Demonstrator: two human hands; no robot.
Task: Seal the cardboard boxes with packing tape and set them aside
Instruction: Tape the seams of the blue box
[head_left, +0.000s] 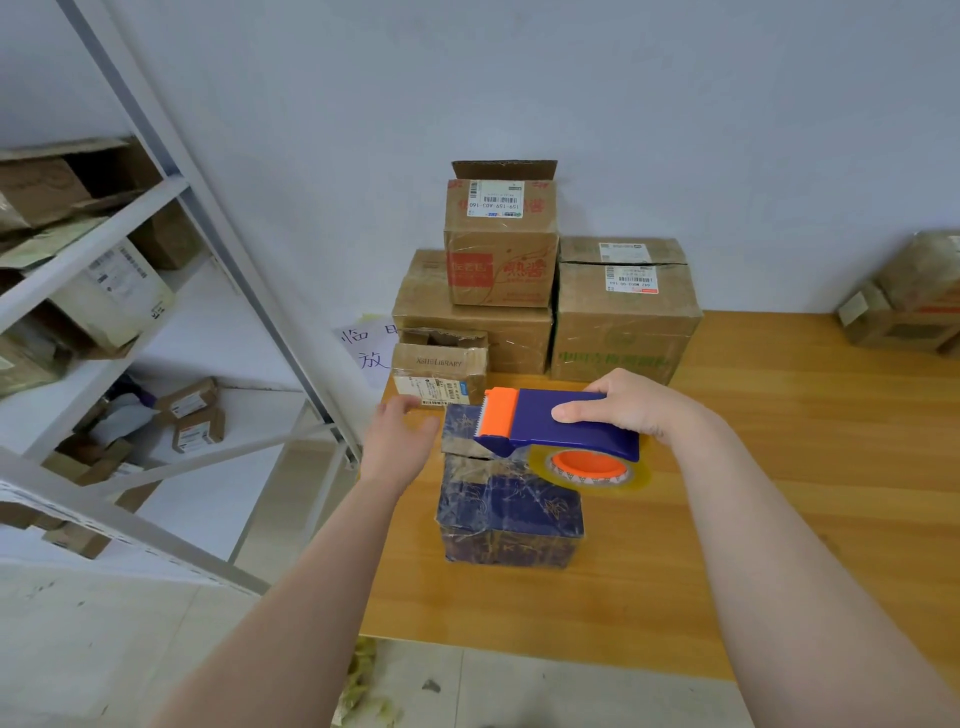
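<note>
Right hand (628, 410) around the blocky blue-and-orange tape dispenser (535, 434) — left hand (400, 441) slack-fingered beside the crinkled blue box (509, 514)

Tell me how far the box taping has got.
Done: the big box at the back right looks closed. In hand: the right hand grips the tape dispenser over the blue box, whose far flap looks lifted; the left hand is open beside it. Left: taping that box, then the small box and the top box, both with flaps open.
</note>
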